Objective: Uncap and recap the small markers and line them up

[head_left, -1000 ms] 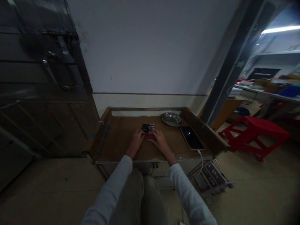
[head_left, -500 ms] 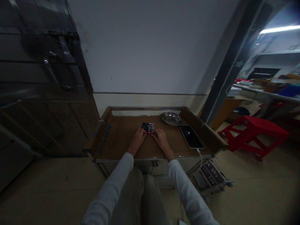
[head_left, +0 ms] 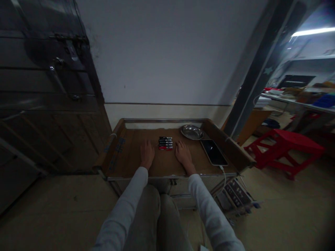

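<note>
Several marker pens lie side by side in a neat stack of rows at the middle of the cardboard-covered tabletop. Most are black, and a red marker is nearest to me. Flat on the cardboard to the left of the markers rests my left hand, fingers stretched out and holding nothing. On the other side, my right hand lies flat, open and empty, its fingertips close to the markers' right ends but apart from them.
A round metal dish sits at the back right. Nearer me lies a phone with a white cable plugged in. Raised wooden sides border the table. A red plastic stool stands on the floor to the right.
Both hands have let go of the red marker's ends and moved apart, left and right, settling flat on the cardboard. The row of markers is now fully visible.
</note>
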